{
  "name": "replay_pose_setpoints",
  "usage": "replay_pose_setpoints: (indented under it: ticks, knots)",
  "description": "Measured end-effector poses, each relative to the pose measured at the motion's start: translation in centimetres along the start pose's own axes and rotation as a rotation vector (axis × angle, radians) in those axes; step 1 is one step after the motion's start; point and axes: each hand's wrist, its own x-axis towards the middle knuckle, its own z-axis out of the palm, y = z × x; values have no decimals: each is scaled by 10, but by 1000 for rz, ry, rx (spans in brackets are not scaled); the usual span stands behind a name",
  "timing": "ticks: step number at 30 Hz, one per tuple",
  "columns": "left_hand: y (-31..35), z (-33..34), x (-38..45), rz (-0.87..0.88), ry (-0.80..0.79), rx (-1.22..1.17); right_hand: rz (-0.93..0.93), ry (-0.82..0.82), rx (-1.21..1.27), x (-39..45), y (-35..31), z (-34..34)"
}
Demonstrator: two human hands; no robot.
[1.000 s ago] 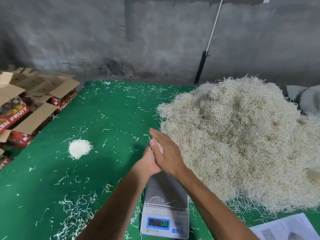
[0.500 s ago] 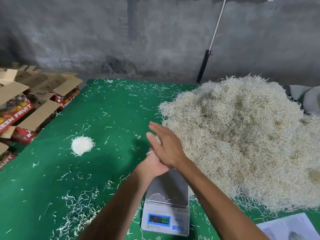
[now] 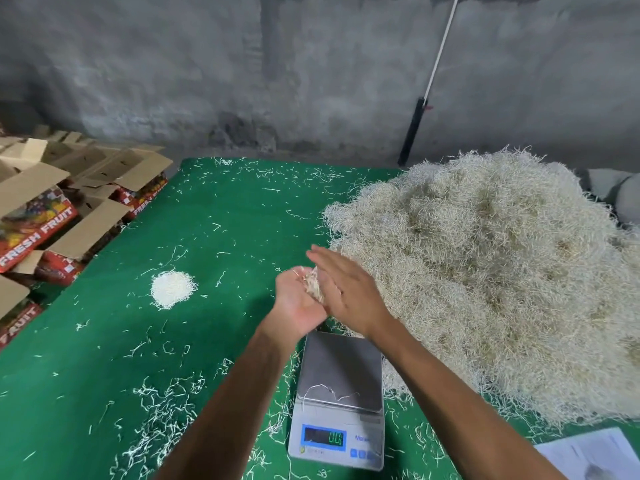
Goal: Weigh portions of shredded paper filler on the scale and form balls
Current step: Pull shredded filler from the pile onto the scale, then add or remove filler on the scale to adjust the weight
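Green table (image 3: 207,220): flat left hand (image 3: 298,303) and right hand (image 3: 349,292) sandwich wad (image 3: 313,284) above scale (image 3: 341,400), beside heap (image 3: 485,271).

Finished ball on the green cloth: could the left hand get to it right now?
Probably not yet: the path over the green cloth to the finished ball looks unobstructed, but the left hand is cupping a paper wad.

The two hands have opened a little from each other. Before, the right hand (image 3: 349,296) lay flat over the left hand (image 3: 298,299) and hid almost all of the paper wad (image 3: 314,285) between the palms. Now the left palm turns upward and the wad shows between them, pressed at the right palm.
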Motion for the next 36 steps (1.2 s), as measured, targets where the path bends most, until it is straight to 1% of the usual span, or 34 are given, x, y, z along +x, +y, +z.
replay_pose_setpoints:
  ticks: [1,3,4,5,6,7,8,9,10,11,12,13,14,15,17,18,19,20,21,22,23,24,26,27,28,30,31,32,33,34,36]
  knots:
    - [-1,-2,6,15,57,-10,-72,16,1,-4,-3,5]
    - [-10,-7,4,-4,87,-51,-217,5,17,-9,-15,23]
    - [-19,-2,4,8,19,-96,-236,-11,26,-8,-20,30]
    - [-31,2,7,27,-59,-212,-225,-21,29,-4,-22,32]
    - [-39,1,6,114,-42,-170,-192,-21,20,2,-21,30]
    - [-38,1,7,40,-56,-255,-139,-11,3,8,-17,27]
    - [-35,-8,4,-14,-78,-228,-73,-4,-4,12,-12,23]
    - [-28,-16,0,-32,-133,-169,-16,-3,-8,14,-6,19]
    - [-22,-25,-5,-2,-122,-21,25,-21,-14,14,0,16]
    - [-12,-32,-9,38,-70,99,43,-52,-21,13,2,19]
    - [-6,-45,-7,105,-50,206,40,-85,-31,13,1,24]
    - [7,-56,-16,58,-79,100,24,-120,-37,14,-2,32]
    - [9,-67,-18,168,-87,215,3,-157,-38,15,-6,42]
    - [11,-80,-17,203,-10,323,-17,-199,-34,17,-11,54]
    - [15,-110,-18,149,117,345,1,-295,22,20,-22,80]
    - [18,-129,-16,107,191,336,54,-343,84,22,-28,95]
    - [21,-144,-12,88,235,226,130,-381,165,25,-34,109]
    - [26,-157,-10,47,266,224,214,-410,248,28,-39,124]
    - [29,-176,-15,38,274,121,281,-436,316,31,-44,139]
    - [31,-195,-17,85,307,85,319,-459,365,36,-49,154]
    - [37,-211,-18,91,364,56,339,-480,398,43,-55,167]
    - [44,-227,-20,111,460,35,348,-504,424,52,-61,180]
    - [54,-257,-19,124,489,-160,351,-542,449,70,-74,206]
    - [61,-269,-17,109,539,-232,351,-551,450,79,-79,219]
    - [65,-281,-18,91,604,-196,355,-558,454,87,-84,231]
    - [71,-303,-23,94,716,55,364,-577,473,101,-91,253]
    - [76,-313,-19,75,755,-24,363,-588,474,106,-94,263]
    - [77,-327,-11,97,754,-56,362,-602,473,110,-95,272]
    - [80,-337,-6,96,759,-219,366,-617,474,113,-96,280]
    - [77,-348,-7,123,767,-267,374,-630,477,115,-95,287]
    - [74,-353,-3,28,753,-409,386,-644,481,116,-92,296]
